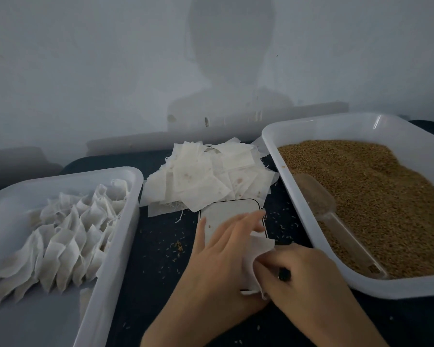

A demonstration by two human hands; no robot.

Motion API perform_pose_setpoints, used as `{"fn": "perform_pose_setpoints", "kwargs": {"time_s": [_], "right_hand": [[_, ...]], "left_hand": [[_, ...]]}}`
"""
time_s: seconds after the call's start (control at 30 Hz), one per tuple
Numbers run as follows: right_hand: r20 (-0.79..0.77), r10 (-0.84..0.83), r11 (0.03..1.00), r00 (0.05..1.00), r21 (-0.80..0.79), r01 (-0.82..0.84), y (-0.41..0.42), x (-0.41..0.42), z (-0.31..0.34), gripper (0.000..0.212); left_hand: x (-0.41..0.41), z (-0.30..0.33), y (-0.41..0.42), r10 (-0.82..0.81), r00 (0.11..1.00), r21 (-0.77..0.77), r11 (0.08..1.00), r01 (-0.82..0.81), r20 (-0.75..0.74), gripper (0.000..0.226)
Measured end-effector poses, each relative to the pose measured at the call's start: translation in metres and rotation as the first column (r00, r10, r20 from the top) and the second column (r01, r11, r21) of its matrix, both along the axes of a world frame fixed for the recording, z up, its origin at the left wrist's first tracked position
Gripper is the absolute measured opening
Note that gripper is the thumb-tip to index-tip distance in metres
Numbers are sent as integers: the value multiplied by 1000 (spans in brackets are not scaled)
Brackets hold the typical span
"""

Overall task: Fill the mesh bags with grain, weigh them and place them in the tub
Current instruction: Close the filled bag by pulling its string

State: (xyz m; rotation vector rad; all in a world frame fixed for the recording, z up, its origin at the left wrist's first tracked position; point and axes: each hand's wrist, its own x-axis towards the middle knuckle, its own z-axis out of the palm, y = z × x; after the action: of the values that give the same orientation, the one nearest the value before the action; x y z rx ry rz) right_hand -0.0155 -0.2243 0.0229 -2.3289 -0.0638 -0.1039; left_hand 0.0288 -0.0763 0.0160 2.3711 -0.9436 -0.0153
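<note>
Tub (125, 196) at left, holding rows of filled mesh bags (60, 236), stacked leaning to save room. Heap of empty bags (211, 176) at centre back on dark table (156, 271), within reach. Scale (226, 216) just in front of heap. Left hand (223, 251) over scale, fingers fairly straight, touching one empty bag (258, 254); right hand (301, 271) pinching same bag, probably to work its mouth open. Grain tray (286, 156) at right, clear scoop (318, 199) resting in grain (376, 196).

left hand (226, 249) flat, right hand (303, 274) pinching
</note>
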Motion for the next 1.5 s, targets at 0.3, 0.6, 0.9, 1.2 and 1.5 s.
{"fn": "perform_pose_setpoints", "kwargs": {"time_s": [0.3, 0.6, 0.9, 1.2, 1.5], "right_hand": [[65, 80, 995, 995, 55, -84, -27, -6, 26, 40], [-495, -272, 786, 825, -609, -106, -132, 43, 5, 42], [-281, -375, 631, 883, -776, 21, -173, 41, 35, 9], [-431, -362, 694, 827, -716, -70, -183, 22, 44, 14], [-303, -320, 915, 898, -346, 209, -181, 3, 8, 22]], "left_hand": [[14, -8, -24, -8, 982, -307, 950, -51, -186, 29], [26, 2, -62, -86, 967, -395, 918, -17, -241, 36], [25, -10, -76, -149, 929, -337, 941, 29, -338, 39], [22, -11, -77, -145, 932, -378, 926, 9, -333, 38], [22, -10, -77, -170, 918, -395, 918, 16, -358, 36]]}}
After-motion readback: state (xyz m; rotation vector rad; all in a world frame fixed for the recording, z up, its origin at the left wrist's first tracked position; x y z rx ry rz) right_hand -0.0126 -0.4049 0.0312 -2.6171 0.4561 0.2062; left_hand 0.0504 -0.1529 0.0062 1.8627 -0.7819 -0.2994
